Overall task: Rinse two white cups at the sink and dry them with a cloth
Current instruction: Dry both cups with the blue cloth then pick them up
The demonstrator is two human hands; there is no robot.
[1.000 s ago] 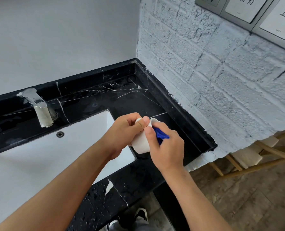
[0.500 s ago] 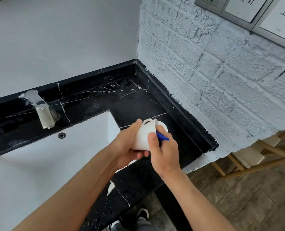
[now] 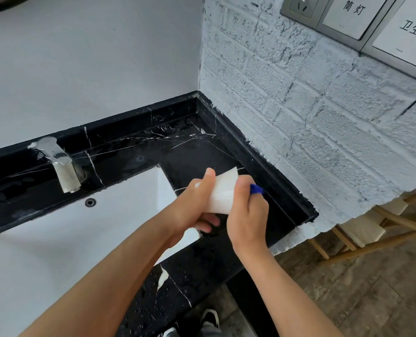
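Holding: left hand (image 3: pixel 192 203) wraps the smooth white ceramic cup (image 3: pixel 220 193), thumb on top, fingers curled beneath.
Wiping: right hand (image 3: pixel 248 215) pinches a small blue cloth (image 3: pixel 256 189) against the cup's right side.
Place: cup above the black marble counter (image 3: pixel 197 152), just right of the white sink basin (image 3: pixel 56 239).

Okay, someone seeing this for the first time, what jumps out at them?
Two bare hands at centre: the left hand grips a white cup while the right hand presses a blue cloth against it. They hover over the black marble counter, beside the white sink.
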